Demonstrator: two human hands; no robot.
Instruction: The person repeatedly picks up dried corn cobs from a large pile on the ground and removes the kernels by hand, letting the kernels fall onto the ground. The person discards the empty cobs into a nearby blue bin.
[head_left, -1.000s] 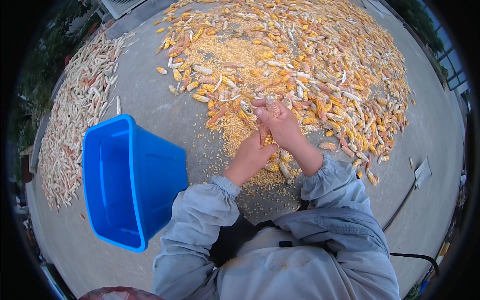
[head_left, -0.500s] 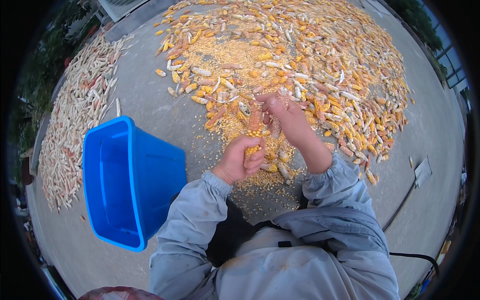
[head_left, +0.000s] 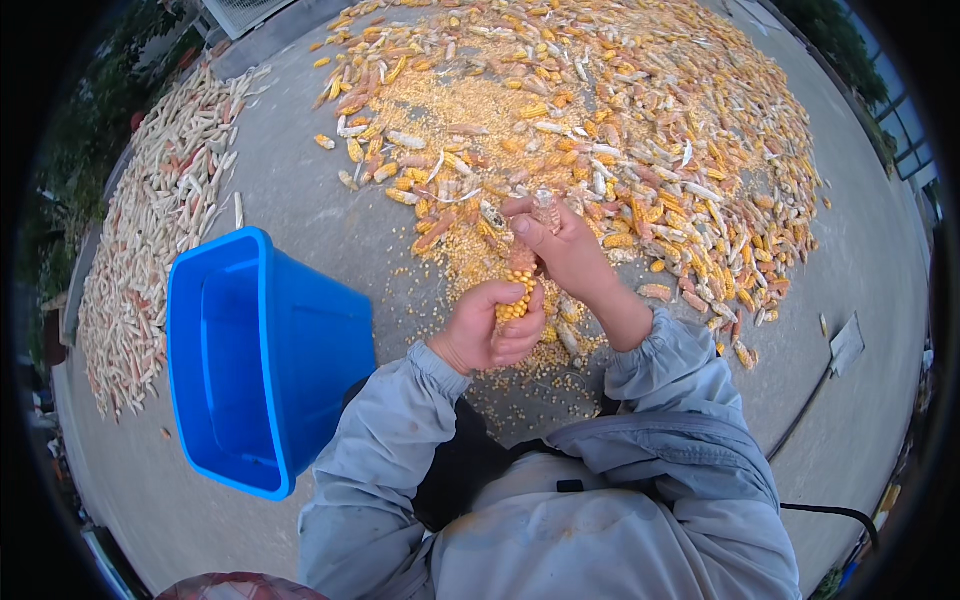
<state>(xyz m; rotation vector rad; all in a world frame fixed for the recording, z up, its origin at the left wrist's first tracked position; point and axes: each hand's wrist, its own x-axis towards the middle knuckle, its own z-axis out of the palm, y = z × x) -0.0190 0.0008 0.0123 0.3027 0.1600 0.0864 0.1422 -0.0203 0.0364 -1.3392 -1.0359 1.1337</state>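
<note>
My left hand (head_left: 490, 328) is closed around a partly shelled corn cob (head_left: 516, 302). Yellow kernels cover its lower part, while its upper end is stripped to the pinkish core. Just above and to the right, my right hand (head_left: 565, 248) grips a bare cob (head_left: 546, 208), whose pale tip sticks up past the fingers. The two cobs meet or overlap between my hands; the exact contact is hidden by the fingers. Loose kernels (head_left: 470, 262) and a few cobs lie on the ground beneath.
A large pile of corn ears (head_left: 690, 170) and kernels spreads ahead and right. The blue plastic tub (head_left: 325, 335) lies tipped at my left, its mouth facing left. Beyond it is a heap of bare cobs (head_left: 150, 230). A long-handled flat tool (head_left: 846, 345) rests on the concrete at right.
My right hand has moved slightly left and down, closer to my left hand. The partly shelled cob has shifted a little right and now shows more of its yellow kernels.
</note>
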